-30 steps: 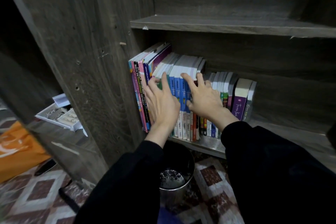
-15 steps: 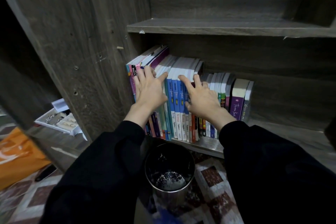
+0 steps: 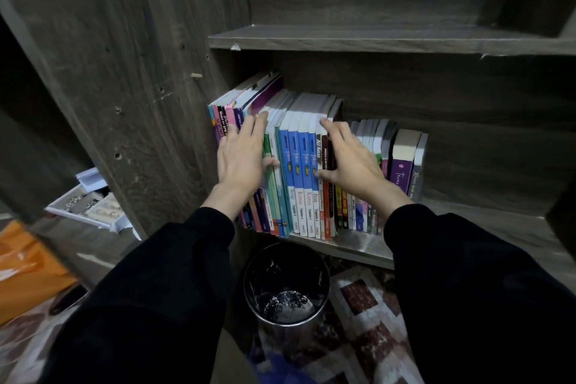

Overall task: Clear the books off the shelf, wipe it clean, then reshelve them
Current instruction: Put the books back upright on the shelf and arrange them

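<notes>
Left hand (image 3: pixel 241 153) & right hand (image 3: pixel 352 162), both in black sleeves, reach to a row of books (image 3: pixel 299 165) standing on a low shelf (image 3: pixel 358 248) of a dark wood unit.

Far left, on the floor: orange bag (image 3: pixel 25 268), then a white tray (image 3: pixel 90 206) w/ small items, too small to ID. Next, the unit's side panel (image 3: pixel 140 72); the tallest books lean against it.

Left hand: fingers straight & spread, palm flat on the spines of the leftmost books, thumb out to the right onto a green spine. Holds nothing. Between the hands: four blue spines plus a few more, upright, packed tight.

On the right of that block, right hand: fingers stretched up to the top edge of a dark spine, thumb low on the spines. No closed grip seen; looks like pressing, not pinching. Right of it: shorter books, then a purple book (image 3: pixel 402 171) at the row's end. Rest of shelf to the right is bare wood.

Below the shelf edge, just under the blue books: a round bin (image 3: pixel 286 293) w/ debris in it.

Step, prob.: squeezing a block to lift it out; no books cleared yet. Risks: w/ flat palms only, middle books may slip & drop into the bin; leaning tall ones or the short ones may topple once support goes.
</notes>
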